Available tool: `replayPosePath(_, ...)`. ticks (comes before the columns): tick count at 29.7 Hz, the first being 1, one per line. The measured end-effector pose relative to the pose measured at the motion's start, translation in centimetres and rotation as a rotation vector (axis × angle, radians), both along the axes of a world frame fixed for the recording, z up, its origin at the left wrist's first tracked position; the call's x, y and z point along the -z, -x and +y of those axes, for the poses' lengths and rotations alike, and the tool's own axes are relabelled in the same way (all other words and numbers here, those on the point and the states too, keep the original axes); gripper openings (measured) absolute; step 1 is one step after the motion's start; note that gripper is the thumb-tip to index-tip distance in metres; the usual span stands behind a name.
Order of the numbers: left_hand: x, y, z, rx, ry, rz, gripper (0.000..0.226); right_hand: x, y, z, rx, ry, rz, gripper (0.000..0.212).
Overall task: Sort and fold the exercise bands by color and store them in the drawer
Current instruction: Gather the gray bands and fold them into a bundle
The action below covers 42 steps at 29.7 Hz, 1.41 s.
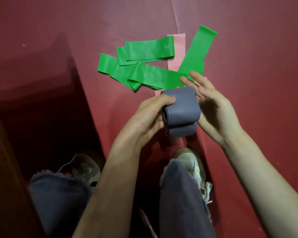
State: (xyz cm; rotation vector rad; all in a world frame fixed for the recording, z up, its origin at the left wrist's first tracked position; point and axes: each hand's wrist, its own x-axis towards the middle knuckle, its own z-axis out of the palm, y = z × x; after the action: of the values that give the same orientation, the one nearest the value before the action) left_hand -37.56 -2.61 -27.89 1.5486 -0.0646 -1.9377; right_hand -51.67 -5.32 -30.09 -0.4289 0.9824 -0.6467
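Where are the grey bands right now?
The grey bands are folded in a bundle low in the middle, gripped by the left hand with the open right hand alongside, just below the green bands.

Single head view, looks steeply down from standing height; hands [187, 114] close, mat [248, 83] and shoes [191, 162] below.

Folded grey bands [181, 110], stacked, pinched by the left hand [150, 117] with its thumb on top, right hand [212, 107] spread flat against their far side; beyond the fingertips, loose green bands [144, 69] over pink bands [178, 48] on the red surface [248, 83].
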Motion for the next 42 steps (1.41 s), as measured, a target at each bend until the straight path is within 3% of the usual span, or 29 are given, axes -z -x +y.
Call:
replayPosePath(3, 0.0, -0.4, -0.1, -0.082, 0.046, -0.017, 0.02, 0.6, 0.0, 0.3, -0.126, -0.025, 0.102, 0.096)
replayPosePath(5, -0.2, -0.7, -0.3, -0.106, 0.093, -0.011, 0.02, 0.7, 0.1, 0.6, -0.25, -0.04, 0.141, 0.1)
replayPosePath(9, -0.3, -0.6, -0.2, -0.119, 0.119, -0.038, 0.039, 0.2, 0.5, 0.6, -0.364, -0.027, 0.132, 0.087)
replayPosePath(12, 0.1, -0.3, -0.1, -0.191, 0.07, -0.023, 0.054, -0.4, 0.0, 0.4, -0.409, 0.045, 0.183, 0.039)
replayPosePath(14, 0.1, -0.3, -0.1, -0.227, 0.073, 0.015, 0.048, -0.2, -0.4, 0.3, -0.372, 0.032, 0.217, 0.022)
replayPosePath(17, 0.1, -0.2, -0.4, -0.222, 0.076, 0.039, 0.017, 0.2, -1.5, 0.1, -0.305, -0.058, 0.261, 0.024)
replayPosePath(21, 1.1, -0.5, -0.7, -0.001, 0.019, -0.201, 0.059, 0.5, -2.6, 0.4, -0.239, -0.152, 0.258, 0.028)
replayPosePath(23, 1.0, -0.8, -0.4, 0.111, 0.06, -0.27, 0.052, 0.4, -2.9, 0.5, -0.204, -0.158, 0.246, 0.026)
replayPosePath(27, 0.8, -0.9, 0.2, -0.088, 0.096, -0.153, 0.021, 0.2, -2.5, 0.5, -0.154, -0.166, 0.1, 0.028)
replayPosePath(31, 0.3, -1.6, 0.8, -0.176, 0.084, -0.15, 0.019, -0.7, -2.2, 0.8, -0.186, -0.231, -0.067, 0.042)
replayPosePath(33, -0.2, -1.9, 1.2, -0.213, 0.111, -0.165, 0.017, -1.4, -2.6, 1.1, -0.197, -0.227, -0.103, 0.036)
replayPosePath(38, -3.4, -1.1, 0.9, -0.291, 0.211, -0.231, 0.035, -4.8, -3.0, 1.3, -0.161, -0.076, -0.002, 0.018)
replayPosePath(42, -7.5, -1.1, 0.5, -0.287, 0.296, -0.244, 0.035, -8.6, -3.2, 0.8, -0.207, 0.096, 0.102, 0.02)
